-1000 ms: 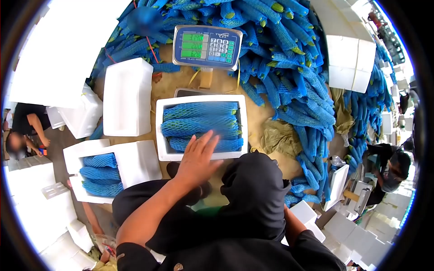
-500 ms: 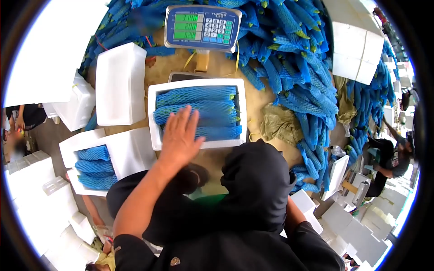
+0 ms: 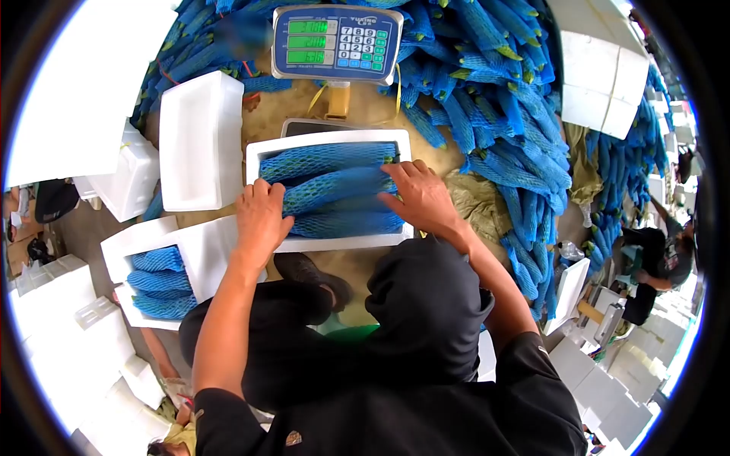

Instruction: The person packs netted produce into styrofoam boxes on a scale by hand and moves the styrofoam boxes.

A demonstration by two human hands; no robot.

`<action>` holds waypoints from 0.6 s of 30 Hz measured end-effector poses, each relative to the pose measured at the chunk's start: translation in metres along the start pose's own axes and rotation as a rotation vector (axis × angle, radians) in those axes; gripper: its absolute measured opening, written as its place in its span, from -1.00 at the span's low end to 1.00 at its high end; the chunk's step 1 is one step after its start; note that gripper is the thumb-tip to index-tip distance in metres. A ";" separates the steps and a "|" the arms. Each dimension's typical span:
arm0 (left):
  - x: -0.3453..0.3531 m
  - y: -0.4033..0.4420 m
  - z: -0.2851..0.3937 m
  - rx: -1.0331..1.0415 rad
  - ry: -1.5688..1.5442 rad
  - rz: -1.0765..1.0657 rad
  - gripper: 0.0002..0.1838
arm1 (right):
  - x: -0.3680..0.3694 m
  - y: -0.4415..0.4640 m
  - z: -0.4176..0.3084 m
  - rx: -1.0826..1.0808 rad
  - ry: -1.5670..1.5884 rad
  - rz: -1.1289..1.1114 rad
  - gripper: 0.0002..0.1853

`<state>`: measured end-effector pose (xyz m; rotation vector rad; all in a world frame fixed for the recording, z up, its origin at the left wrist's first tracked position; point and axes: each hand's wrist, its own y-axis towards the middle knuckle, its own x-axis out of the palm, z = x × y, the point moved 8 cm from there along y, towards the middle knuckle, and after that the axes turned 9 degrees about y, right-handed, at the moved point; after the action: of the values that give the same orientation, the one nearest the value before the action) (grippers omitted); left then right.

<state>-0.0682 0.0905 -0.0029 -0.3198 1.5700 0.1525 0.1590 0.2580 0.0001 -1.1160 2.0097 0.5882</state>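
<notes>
A white foam box [image 3: 327, 137] stands on a weighing scale and holds a few long green vegetables in blue net sleeves, lying side by side. Both of my hands grip the middle netted vegetable [image 3: 334, 188], one at each end. My left hand [image 3: 260, 220] curls over the box's left side, fingers and thumb at that end. From the right rim, my right hand [image 3: 427, 199] pinches the other end between thumb and fingers. The scale display [image 3: 338, 43] is lit with green digits behind the box; the scale's platform is mostly hidden under the box.
Heaped netted vegetables [image 3: 502, 137] lie right and behind. An upright white foam box [image 3: 201, 144] stands to the left, and an open box [image 3: 122, 247] with several netted vegetables sits below it. Crumpled olive cloth [image 3: 479, 205] lies at right. A person [image 3: 658, 251] is at the far right.
My right hand has come up from beside my knee to the box's right end. My left hand has moved left to the box's left end. The scale digits have changed.
</notes>
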 end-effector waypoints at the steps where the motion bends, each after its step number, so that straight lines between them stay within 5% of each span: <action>1: 0.000 0.000 -0.001 0.009 -0.039 -0.016 -0.42 | 0.002 0.003 0.001 0.023 0.032 0.002 -0.43; 4: 0.003 0.002 -0.002 0.000 -0.133 -0.104 -0.41 | 0.006 0.004 0.006 0.122 0.105 -0.054 -0.34; 12: -0.108 -0.008 0.047 0.292 -0.260 0.330 -0.22 | -0.045 -0.017 -0.016 -0.039 0.085 0.135 -0.37; 18: -0.098 -0.006 0.040 0.150 -0.371 0.266 -0.03 | -0.020 -0.105 0.077 0.534 0.400 0.360 -0.47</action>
<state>-0.0280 0.1069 0.0944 0.0376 1.2404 0.2821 0.2853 0.2674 -0.0350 -0.5776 2.5334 -0.0289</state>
